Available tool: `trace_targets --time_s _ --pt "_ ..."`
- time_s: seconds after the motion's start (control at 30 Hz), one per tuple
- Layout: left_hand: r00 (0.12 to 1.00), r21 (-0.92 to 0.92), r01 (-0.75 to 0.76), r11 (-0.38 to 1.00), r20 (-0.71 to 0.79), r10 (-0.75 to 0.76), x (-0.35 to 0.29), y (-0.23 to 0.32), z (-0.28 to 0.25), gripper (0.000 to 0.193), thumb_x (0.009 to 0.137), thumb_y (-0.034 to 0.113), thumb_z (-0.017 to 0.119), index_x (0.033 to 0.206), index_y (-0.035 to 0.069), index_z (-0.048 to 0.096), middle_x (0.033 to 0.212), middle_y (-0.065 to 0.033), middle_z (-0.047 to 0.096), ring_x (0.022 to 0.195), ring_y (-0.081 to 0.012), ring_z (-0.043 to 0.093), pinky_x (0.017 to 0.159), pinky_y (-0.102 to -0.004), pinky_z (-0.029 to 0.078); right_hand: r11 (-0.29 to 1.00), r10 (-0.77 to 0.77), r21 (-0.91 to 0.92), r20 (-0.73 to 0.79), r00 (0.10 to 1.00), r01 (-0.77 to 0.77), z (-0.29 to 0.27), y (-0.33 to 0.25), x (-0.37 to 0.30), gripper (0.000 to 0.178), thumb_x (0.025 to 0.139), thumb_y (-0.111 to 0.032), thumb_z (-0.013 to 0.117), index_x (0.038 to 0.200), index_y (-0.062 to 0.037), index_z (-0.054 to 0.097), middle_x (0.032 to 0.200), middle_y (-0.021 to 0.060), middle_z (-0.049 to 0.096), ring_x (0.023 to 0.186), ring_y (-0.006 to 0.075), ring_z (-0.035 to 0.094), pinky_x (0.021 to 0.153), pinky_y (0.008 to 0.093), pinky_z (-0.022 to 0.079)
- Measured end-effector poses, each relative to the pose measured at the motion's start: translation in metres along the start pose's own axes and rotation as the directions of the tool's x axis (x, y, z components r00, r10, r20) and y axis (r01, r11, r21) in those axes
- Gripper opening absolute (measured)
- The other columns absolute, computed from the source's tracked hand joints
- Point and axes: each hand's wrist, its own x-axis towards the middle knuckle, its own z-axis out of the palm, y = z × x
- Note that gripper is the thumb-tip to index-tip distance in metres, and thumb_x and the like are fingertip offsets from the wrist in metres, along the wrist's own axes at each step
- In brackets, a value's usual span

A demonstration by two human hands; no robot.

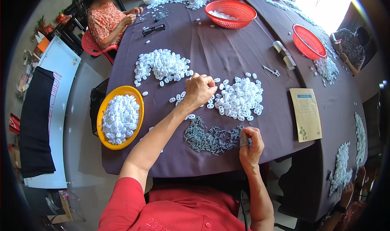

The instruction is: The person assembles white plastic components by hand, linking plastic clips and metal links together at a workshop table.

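My left hand (200, 91) is over the table between two heaps of white oval plastic pieces with two holes each, a left heap (162, 64) and a right heap (239, 99). Its fingers are curled together; whatever they hold is hidden. Beside the near edge, my right hand (252, 147) is closed on a small grey-brown block (243, 138). That block is at the right end of a spread of small grey-blue pins (209, 137). Loose white pieces are scattered around my left hand.
A yellow basin (140, 123) full of white pieces stands at left. Right are a brown paper packet (305, 115), a white-and-black device (284, 55) and a red basket (298, 32). Another red basket (243, 21) and eyeglasses (153, 30) lie farther back. Other people sit around the table.
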Motion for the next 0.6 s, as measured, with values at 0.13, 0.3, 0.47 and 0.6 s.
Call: trace_targets --time_s 0.13,0.3,0.47,0.6 --pt "0.931 -0.613 0.341 0.713 0.323 -0.169 -0.028 0.010 -0.015 0.008 0.077 0.012 0.068 0.078 0.005 0.066 0.069 -0.0001 0.063 0.053 -0.0061 0.051 0.049 -0.0216 0.042 0.999 -0.012 -0.035 0.008 1.000 0.012 -0.002 0.005 -0.002 0.034 0.064 0.017 0.042 0.091 -0.0001 0.054 0.087 0.0113 0.054 0.078 0.0226 0.055 0.073 0.0272 0.045" --pt "0.803 -0.802 0.590 0.094 0.569 -0.180 -0.092 0.037 -0.032 0.010 0.084 0.010 0.063 0.089 0.000 0.063 0.077 -0.0075 0.063 0.055 -0.0100 0.058 0.053 -0.0241 0.052 1.000 -0.003 0.020 0.070 0.998 0.002 0.002 -0.003 -0.005 0.035 0.062 0.017 0.041 0.090 0.0001 0.053 0.087 0.0120 0.053 0.078 0.0253 0.055 0.071 0.0288 0.045" --pt "0.801 -0.823 0.563 -0.076 0.566 -0.196 -0.136 0.050 -0.042 0.009 0.085 0.008 0.062 0.090 0.001 0.061 0.078 -0.0081 0.063 0.056 -0.0102 0.058 0.051 -0.0248 0.051 0.967 0.025 0.242 0.195 0.981 -0.073 0.017 -0.032 -0.015 0.023 0.069 0.013 0.057 0.087 -0.0006 0.055 0.083 0.0104 0.057 0.074 0.0207 0.058 0.067 0.0277 0.046" --pt "0.833 -0.860 0.504 -0.083 0.509 -0.218 -0.158 0.056 -0.042 0.009 0.086 0.008 0.061 0.090 0.001 0.059 0.077 -0.0071 0.063 0.056 -0.0098 0.057 0.051 -0.0245 0.050 0.944 0.029 0.315 0.207 0.978 -0.095 0.020 -0.049 -0.023 0.022 0.070 0.012 0.060 0.087 -0.0012 0.056 0.082 0.0092 0.059 0.073 0.0183 0.059 0.067 0.0265 0.046"
